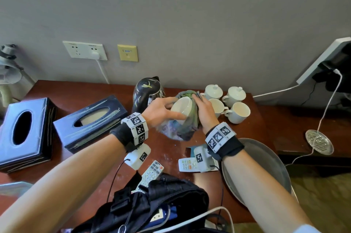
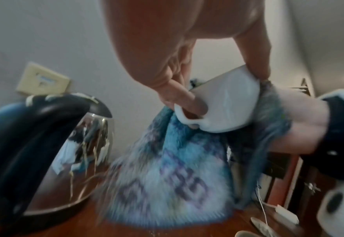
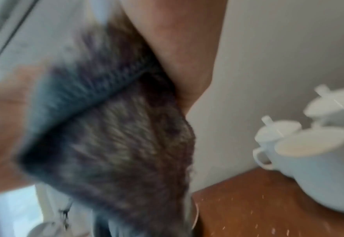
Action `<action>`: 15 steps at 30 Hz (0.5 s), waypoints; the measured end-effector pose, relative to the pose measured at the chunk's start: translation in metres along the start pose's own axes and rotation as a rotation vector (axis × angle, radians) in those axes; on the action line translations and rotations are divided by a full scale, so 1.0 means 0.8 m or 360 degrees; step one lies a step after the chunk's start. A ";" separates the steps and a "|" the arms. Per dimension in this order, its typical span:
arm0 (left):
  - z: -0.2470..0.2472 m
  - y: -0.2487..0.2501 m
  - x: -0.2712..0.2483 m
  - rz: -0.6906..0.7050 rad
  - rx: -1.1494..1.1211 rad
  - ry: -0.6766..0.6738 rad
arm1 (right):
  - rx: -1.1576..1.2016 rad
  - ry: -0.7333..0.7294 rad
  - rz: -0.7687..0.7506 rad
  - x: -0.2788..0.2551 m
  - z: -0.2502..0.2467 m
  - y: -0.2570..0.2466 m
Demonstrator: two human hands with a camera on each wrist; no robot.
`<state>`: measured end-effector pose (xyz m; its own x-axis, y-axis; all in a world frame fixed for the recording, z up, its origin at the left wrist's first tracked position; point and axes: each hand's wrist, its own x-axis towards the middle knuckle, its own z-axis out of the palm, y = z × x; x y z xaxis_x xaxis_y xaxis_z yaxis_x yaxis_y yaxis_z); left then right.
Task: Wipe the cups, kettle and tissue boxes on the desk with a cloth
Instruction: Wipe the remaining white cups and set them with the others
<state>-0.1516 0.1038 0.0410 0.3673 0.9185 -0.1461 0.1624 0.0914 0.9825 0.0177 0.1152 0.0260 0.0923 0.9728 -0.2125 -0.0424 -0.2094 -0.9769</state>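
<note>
My left hand (image 1: 171, 109) grips a white cup (image 1: 181, 108) tilted on its side above the desk; in the left wrist view a finger (image 2: 179, 94) goes through the handle of the cup (image 2: 223, 104). My right hand (image 1: 201, 107) holds a blue-green cloth (image 1: 188, 124) wrapped against the cup's far side. The cloth (image 2: 167, 184) hangs down toward the desk and fills the right wrist view (image 3: 110, 136). A black and steel kettle (image 1: 146, 94) stands just left of it. Two dark tissue boxes (image 1: 24, 130) (image 1: 91, 120) lie at the left.
Two lidded cups (image 1: 213, 92) (image 1: 235, 94) and two open cups (image 1: 217, 106) (image 1: 239, 113) stand right of my hands by the wall. Two remotes (image 1: 152, 172) (image 1: 188, 164), a black bag (image 1: 161, 204) and a metal tray (image 1: 266, 158) lie near the desk's (image 1: 171, 149) front edge.
</note>
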 end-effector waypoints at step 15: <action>-0.002 0.004 0.003 -0.0245 -0.0373 0.0048 | -0.0797 -0.0074 -0.1048 -0.008 -0.005 0.011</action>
<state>-0.1513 0.1068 0.0440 0.3266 0.8978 -0.2954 -0.0034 0.3137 0.9495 0.0210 0.1064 0.0191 -0.0981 0.9126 0.3970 0.4554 0.3959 -0.7974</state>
